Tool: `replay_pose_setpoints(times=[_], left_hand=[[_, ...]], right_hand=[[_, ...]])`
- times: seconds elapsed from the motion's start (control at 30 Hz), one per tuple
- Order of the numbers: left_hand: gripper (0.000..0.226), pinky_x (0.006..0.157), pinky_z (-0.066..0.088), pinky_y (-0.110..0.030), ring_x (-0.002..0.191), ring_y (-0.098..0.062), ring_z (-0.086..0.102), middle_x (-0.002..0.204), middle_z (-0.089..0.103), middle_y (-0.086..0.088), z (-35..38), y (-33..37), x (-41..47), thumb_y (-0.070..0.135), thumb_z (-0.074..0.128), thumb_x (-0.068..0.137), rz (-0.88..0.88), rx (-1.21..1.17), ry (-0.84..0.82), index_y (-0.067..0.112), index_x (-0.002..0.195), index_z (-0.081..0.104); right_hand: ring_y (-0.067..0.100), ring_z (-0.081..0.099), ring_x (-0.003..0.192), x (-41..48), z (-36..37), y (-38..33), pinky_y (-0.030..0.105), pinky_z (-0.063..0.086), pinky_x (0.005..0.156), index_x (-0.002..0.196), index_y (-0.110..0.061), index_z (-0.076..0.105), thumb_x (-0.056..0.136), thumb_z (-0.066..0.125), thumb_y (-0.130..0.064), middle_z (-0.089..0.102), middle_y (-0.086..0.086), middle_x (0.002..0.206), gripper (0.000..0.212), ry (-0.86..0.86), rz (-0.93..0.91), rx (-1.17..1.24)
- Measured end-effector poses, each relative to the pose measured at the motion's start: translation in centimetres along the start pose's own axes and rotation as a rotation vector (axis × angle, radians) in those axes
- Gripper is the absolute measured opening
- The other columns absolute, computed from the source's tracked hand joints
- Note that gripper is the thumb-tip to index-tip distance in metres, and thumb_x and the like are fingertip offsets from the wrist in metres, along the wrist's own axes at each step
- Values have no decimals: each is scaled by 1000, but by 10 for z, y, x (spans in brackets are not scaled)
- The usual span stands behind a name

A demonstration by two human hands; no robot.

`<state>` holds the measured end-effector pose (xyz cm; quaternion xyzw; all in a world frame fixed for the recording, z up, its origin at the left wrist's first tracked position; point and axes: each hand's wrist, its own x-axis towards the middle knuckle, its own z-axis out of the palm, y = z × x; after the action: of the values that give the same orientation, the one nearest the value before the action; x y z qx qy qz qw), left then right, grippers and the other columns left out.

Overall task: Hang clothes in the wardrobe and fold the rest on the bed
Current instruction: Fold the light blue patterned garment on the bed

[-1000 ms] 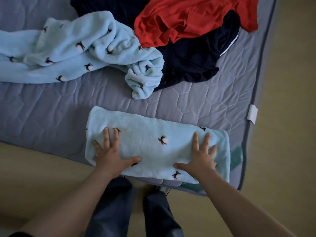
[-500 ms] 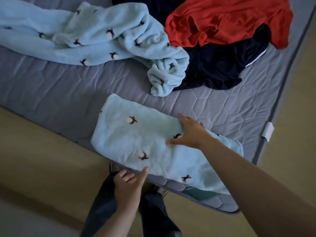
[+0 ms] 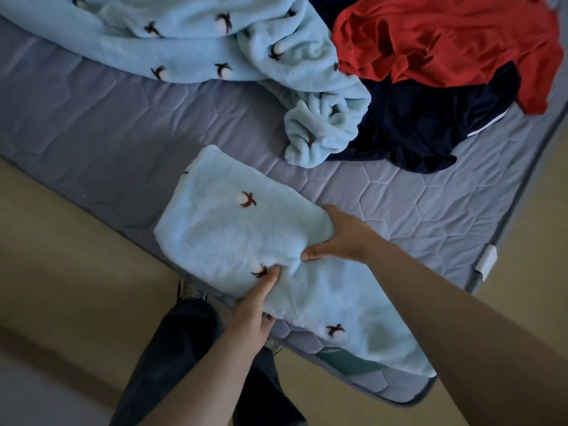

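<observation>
piece: folded light-blue fleece [image 3: 233, 238], on the near edge of the bed [image 3: 107, 124], close to its corner
long axis: runs diagonally, from far-left of the fingers to near-right of them; both hands sit at about mid-length
right hand [image 3: 344, 238]: grips the far long edge; thumb on top, fingers curled into the fabric, tips hidden
left hand [image 3: 253, 309]: pinches the near long edge; thumb [image 3: 267, 281] flat on top, fingers tucked under where the piece overhangs the mattress
hand spacing: the two grips face each other across the short width, so the line between them crosses the long axis
halves: one half spreads out left of the fingers, plump and bunched at the grip line; the other lies flatter to the right, passing under the right forearm
judgement: the step looks like a half-fold across the middle; the grip line is the hinge, and which half goes over cannot be told
nearer hand: equal, both already on the piece
risk: the near edge hangs off the bed, so the piece could slide toward the floor [image 3: 61, 256] if the left pinch lets go
beyond the fingers: unfolded blue fleece [image 3: 190, 47], red garment [image 3: 445, 41], navy garment [image 3: 415, 130], well apart from the piece, not yet folded or hung
</observation>
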<state>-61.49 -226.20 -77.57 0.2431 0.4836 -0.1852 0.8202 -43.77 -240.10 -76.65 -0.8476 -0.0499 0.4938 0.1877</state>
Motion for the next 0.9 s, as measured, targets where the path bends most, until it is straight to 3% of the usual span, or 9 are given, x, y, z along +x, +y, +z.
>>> replay_pose_setpoints(times=[0.27, 0.47, 0.6, 0.67, 0.77, 0.83, 0.9], left_hand=[[61, 96, 49, -46, 110, -22, 65, 119, 68, -3, 26, 35, -59, 30, 83, 66, 114, 50, 62, 20, 123, 63], [64, 91, 53, -42, 99, -20, 70, 107, 73, -2, 60, 94, -133, 37, 90, 54, 210, 186, 130, 16, 111, 69], [56, 72, 58, -35, 82, -21, 73, 89, 76, -2, 90, 143, -187, 43, 87, 50, 288, 267, 167, 15, 96, 73], [47, 63, 57, -30, 78, -19, 73, 88, 76, -3, 102, 166, -220, 40, 85, 57, 357, 273, 145, 15, 94, 73], [52, 72, 57, -33, 84, -18, 73, 94, 75, -2, 113, 199, -270, 44, 84, 57, 440, 298, 96, 19, 101, 72], [57, 82, 55, -38, 92, -19, 71, 100, 74, -1, 115, 222, -306, 45, 86, 59, 488, 314, 36, 19, 108, 70], [58, 83, 56, -36, 98, -18, 70, 104, 74, 0, 115, 243, -340, 39, 89, 60, 585, 377, -28, 20, 110, 69]], right_hand=[[5, 55, 92, -58, -23, -25, 30, 51, 74, 113, -43, 44, 37, 81, -71, 56, -18, 101, 89, 91, -6, 167], [5, 62, 84, -136, -46, -65, 29, 55, 69, 105, -40, 50, 35, 80, -73, 63, -16, 94, 83, 239, 6, 349], [12, 63, 89, -186, -68, -107, 37, 57, 77, 110, -34, 48, 34, 74, -81, 62, -12, 100, 93, 322, 5, 414], [11, 63, 89, -215, -78, -134, 33, 56, 73, 109, -31, 49, 36, 74, -81, 61, -11, 101, 92, 349, -9, 452], [8, 63, 84, -252, -96, -178, 24, 51, 62, 101, -28, 52, 35, 76, -77, 64, -10, 97, 86, 406, -67, 512], [8, 63, 84, -275, -109, -212, 23, 50, 62, 100, -29, 52, 33, 75, -77, 63, -12, 96, 85, 425, -102, 519], [9, 62, 86, -294, -119, -246, 26, 52, 65, 103, -29, 52, 32, 73, -79, 62, -13, 96, 89, 432, -132, 509]])
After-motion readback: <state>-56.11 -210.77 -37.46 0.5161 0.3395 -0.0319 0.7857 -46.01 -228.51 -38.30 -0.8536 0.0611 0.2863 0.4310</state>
